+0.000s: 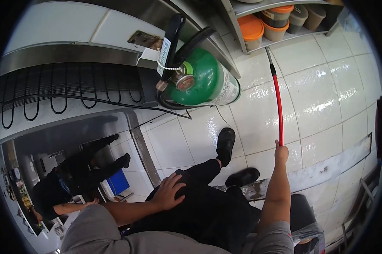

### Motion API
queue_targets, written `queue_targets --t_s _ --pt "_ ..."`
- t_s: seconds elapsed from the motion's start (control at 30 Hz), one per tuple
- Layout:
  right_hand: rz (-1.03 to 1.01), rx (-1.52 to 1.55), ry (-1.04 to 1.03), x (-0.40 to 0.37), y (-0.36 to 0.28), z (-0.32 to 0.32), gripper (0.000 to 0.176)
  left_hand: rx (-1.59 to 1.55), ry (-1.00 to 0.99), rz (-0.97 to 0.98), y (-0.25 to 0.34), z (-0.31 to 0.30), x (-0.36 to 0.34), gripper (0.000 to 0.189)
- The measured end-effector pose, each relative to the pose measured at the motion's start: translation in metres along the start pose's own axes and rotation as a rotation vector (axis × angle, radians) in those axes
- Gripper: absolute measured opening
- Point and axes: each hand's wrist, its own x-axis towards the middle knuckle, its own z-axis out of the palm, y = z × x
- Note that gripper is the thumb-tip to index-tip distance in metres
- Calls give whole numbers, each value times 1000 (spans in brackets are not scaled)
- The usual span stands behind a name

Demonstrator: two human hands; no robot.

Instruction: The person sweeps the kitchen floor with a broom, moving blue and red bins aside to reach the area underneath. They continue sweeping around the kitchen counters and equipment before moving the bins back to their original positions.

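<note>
My right hand (281,153) is wrapped round the end of a long red pole (279,106). From there the pole runs away from me over the tiles, through a black collar to a thin metal tip section. Its far end goes out of sight under a metal shelf (280,40). My left hand (169,192) rests on my black-clad thigh, fingers spread, holding nothing. Ahead of my feet, a green fire extinguisher (201,80) with a black handle stands on the floor.
Lidded tubs, one an orange-topped tub (251,31), sit on the shelf. Black condenser coils (60,95) line the left side. A co-worker in dark clothes (68,182) is at the left, near a blue box (118,183). The floor tiles (313,93) look shiny.
</note>
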Motion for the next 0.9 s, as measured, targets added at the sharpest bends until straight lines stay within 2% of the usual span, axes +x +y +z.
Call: queue_targets --t_s 0.1,0.2,0.3,0.37,0.4,0.43,0.47,0.5,0.53,0.6,0.63,0.67,0.7,0.73,0.77,0.8,0.83,0.9 --pt "-3 -156 25 -45 84 12 67 33 -42 13 1 0 -4 44" --pt "-58 -289 9 -151 174 23 59 16 -34 81 13 -3 -10 44" --pt "97 -281 -69 -309 214 -8 48 18 -75 133 25 0 -18 44" --pt "197 -96 -77 -420 247 -29 34 24 -93 172 29 5 -24 44" --pt "308 -160 -196 -475 270 -35 29 48 -125 180 29 8 -27 44" --pt "230 -254 -257 -525 275 -56 29 75 -155 192 28 10 -28 44" --pt "308 -245 -275 -572 305 -53 34 74 -142 231 27 9 -27 44" --pt "569 -266 -259 -599 315 -60 41 33 -184 193 25 6 -27 44" --pt "588 -252 -232 -607 312 -73 41 -5 -230 152 20 7 -27 44" --pt "293 -98 -276 -611 299 -101 39 1 -207 59 18 -3 -27 41" --pt "581 305 -362 -579 209 -178 45 14 -225 -12 23 -19 -26 40" --pt "522 450 -120 -548 228 -141 48 5 -238 -28 22 -31 -25 38" --pt "164 396 115 -507 197 -155 53 -4 -250 -46 17 -38 -21 36" --pt "40 499 201 -467 163 -174 49 -25 -229 27 8 -46 -17 36" --pt "59 440 94 -437 110 -221 47 -29 -234 50 0 -55 -12 35" --pt "-218 430 297 -397 89 -227 46 -4 -232 31 -2 -69 -9 35" --pt "-117 236 227 -362 59 -253 47 21 -224 11 -2 -83 -6 35" --pt "-110 228 271 -297 20 -288 47 39 -220 15 -5 -111 4 34"
